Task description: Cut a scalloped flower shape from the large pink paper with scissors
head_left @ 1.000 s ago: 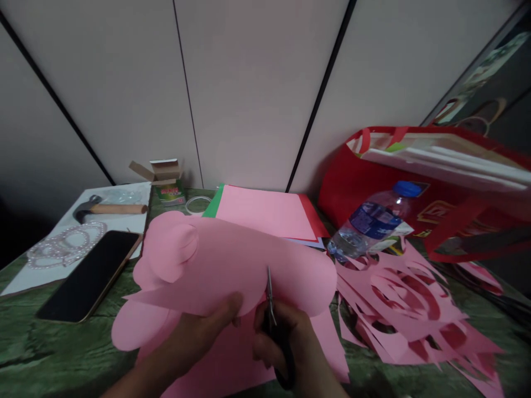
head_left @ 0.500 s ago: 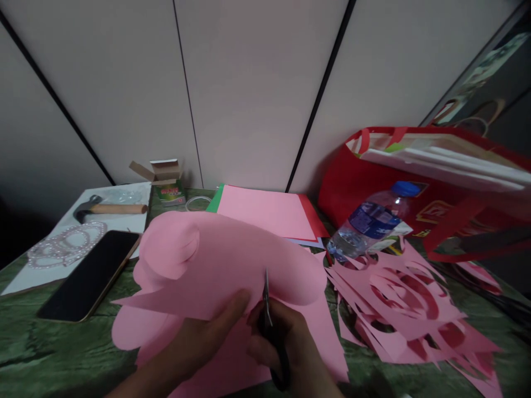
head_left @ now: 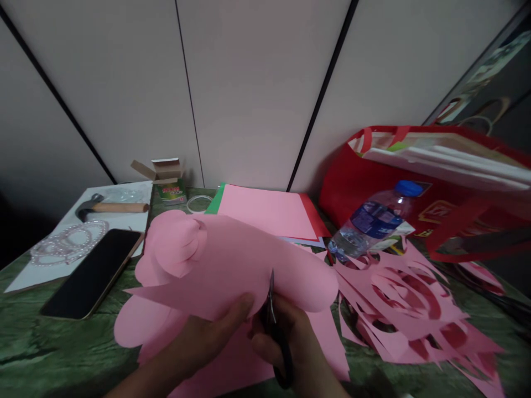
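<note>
Pink paper sheet [head_left: 232, 265], large, with rounded scalloped lobes cut along its left edge, one lobe curled up at upper left. It is held raised and bowed above the near centre of the green table, its near edge pinched from below. Scissors [head_left: 274, 326], small, with dark handles and slim metal blades, stand nearly upright, blades pointing away and biting into the sheet's near edge, right of centre.

Pink paper [head_left: 215, 265], red bag [head_left: 357, 182], blue-capped bottle [head_left: 373, 221], green marbled table [head_left: 41, 348]
</note>
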The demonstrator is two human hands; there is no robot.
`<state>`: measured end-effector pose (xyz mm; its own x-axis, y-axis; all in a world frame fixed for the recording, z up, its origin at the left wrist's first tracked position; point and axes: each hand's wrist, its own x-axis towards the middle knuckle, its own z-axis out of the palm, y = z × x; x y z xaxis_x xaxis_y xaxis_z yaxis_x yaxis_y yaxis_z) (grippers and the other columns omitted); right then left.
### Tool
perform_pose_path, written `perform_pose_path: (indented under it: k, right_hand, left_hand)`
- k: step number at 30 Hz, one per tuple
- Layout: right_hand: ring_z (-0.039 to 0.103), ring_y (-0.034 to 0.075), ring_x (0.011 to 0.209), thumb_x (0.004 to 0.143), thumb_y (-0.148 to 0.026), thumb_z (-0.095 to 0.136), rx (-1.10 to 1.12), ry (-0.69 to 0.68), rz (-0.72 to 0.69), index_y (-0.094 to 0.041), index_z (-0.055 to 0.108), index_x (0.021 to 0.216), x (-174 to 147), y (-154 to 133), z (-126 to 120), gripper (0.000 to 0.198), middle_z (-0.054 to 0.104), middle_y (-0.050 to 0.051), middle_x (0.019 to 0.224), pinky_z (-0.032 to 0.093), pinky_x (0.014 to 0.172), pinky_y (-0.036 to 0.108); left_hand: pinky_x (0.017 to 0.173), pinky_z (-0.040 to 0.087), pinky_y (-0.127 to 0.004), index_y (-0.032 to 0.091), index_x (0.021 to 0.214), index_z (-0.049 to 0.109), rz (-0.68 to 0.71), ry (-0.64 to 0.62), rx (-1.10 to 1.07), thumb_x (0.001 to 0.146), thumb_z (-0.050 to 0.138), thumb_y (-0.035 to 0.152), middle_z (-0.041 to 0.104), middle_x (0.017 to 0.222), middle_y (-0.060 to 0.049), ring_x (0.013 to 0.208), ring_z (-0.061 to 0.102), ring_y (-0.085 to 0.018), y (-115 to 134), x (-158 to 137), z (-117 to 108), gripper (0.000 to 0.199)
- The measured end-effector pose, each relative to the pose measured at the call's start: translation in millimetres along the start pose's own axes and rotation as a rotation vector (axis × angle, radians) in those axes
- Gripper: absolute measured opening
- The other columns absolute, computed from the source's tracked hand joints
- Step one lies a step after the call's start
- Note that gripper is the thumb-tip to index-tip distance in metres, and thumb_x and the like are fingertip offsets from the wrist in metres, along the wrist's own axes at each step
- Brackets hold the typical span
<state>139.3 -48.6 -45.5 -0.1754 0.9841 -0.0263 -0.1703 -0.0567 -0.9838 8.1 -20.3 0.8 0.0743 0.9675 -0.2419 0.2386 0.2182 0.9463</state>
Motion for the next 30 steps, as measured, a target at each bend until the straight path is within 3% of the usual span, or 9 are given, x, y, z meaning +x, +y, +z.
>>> perform_pose_path:
  k: [7, 16, 30]
  right_hand:
    - [0.034, 0.009, 0.051, 0.062, -0.051, 0.068, 0.048, 0.015, -0.021, -0.015, 0.054, 0.074, -1.2, 0.8, 1.7, 0.04, 0.043, -0.003, 0.058, 0.024, 0.045, 0.021]
    - [0.03, 0.008, 0.048, 0.064, -0.04, 0.069, 0.088, -0.005, -0.068, -0.016, 0.053, 0.075, -1.4, 5.3, 1.3, 0.031, 0.04, -0.005, 0.056, 0.022, 0.043, 0.021]
    - [0.034, 0.006, 0.041, 0.055, -0.022, 0.073, 0.065, 0.048, 0.098, -0.017, 0.051, 0.067, 0.5, 3.2, 3.3, 0.026, 0.043, -0.008, 0.047, 0.027, 0.042, 0.019]
  left_hand:
    - [0.068, 0.046, -0.031, 0.023, 0.056, 0.054, -0.005, -0.01, 0.027, 0.065, 0.056, 0.044, 0.067, 0.072, -0.003, 0.072, 0.059, -0.022, -0.7, -0.2, 0.0, 0.022]
    - [0.067, 0.047, -0.031, 0.023, 0.053, 0.052, -0.002, 0.009, 0.043, 0.064, 0.056, 0.044, 0.068, 0.07, -0.004, 0.071, 0.06, -0.022, -5.1, 1.8, -1.8, 0.024]
    - [0.066, 0.047, -0.031, 0.023, 0.058, 0.053, -0.004, 0.02, 0.042, 0.063, 0.056, 0.044, 0.068, 0.069, -0.003, 0.072, 0.061, -0.022, -5.0, 4.7, -5.2, 0.022]
